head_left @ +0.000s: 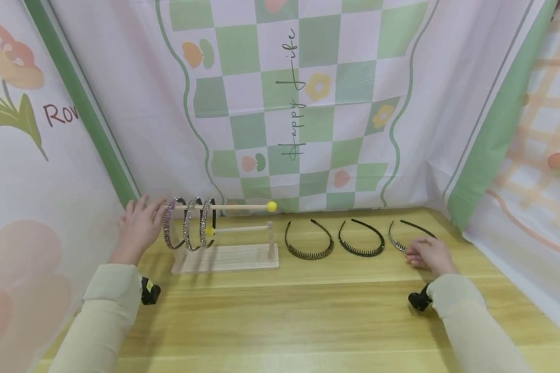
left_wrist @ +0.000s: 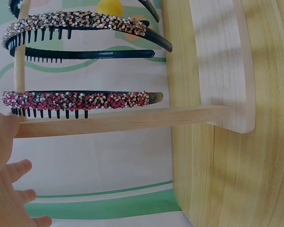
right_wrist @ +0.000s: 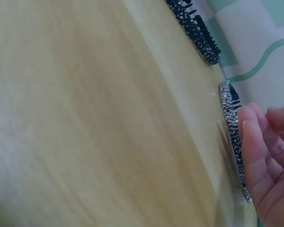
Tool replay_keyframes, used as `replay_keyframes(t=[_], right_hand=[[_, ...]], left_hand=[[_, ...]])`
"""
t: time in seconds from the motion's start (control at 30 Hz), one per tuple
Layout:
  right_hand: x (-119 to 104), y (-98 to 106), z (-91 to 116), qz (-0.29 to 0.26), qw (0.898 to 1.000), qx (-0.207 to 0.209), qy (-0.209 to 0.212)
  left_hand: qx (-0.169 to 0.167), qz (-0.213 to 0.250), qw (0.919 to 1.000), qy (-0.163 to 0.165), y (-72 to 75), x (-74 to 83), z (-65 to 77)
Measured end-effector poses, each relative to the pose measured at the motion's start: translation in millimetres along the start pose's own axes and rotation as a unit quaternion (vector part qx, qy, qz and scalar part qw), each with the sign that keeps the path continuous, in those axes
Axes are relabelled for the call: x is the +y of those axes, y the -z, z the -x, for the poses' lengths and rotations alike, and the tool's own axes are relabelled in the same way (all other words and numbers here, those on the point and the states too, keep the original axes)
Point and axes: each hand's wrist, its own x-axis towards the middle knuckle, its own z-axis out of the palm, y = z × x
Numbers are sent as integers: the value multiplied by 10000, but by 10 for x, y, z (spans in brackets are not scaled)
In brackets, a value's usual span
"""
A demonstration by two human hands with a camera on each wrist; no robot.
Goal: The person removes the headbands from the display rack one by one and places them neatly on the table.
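My left hand is at the left end of a wooden rack's upper rod, fingers spread. In the left wrist view it touches the top of the rack's upright. Three sparkly headbands hang on that rod: a pink-purple one nearest the hand, then a silvery one and another. My right hand, fingers loosely bent, is low at the front of a silver-black toothed headband lying on the table. Its fingertips overlap that headband's edge, with no grip showing.
Two more dark toothed headbands, one brownish and one black, lie in a row between the rack's base and my right hand. A lower rod sticks out on the rack. Printed cloth hangs behind the wooden table.
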Motion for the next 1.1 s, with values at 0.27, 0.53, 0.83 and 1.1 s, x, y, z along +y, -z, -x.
replay_keyframes(t=[0.27,0.53,0.83,1.1], right_hand=[[-110,-18,0,210,9996,-128,114],[-251,-83,-3,593,9974,-260,317],[-559,-263,31,893,9936,-351,601],[-889,-481,111,938,9900,-434,964]], left_hand=[[-25,3,10000,34,-2,1,-2],[-3,23,10000,18,-7,-3,-10],[-7,15,10000,-4,-2,0,-3],[-40,20,10000,13,10,11,2]])
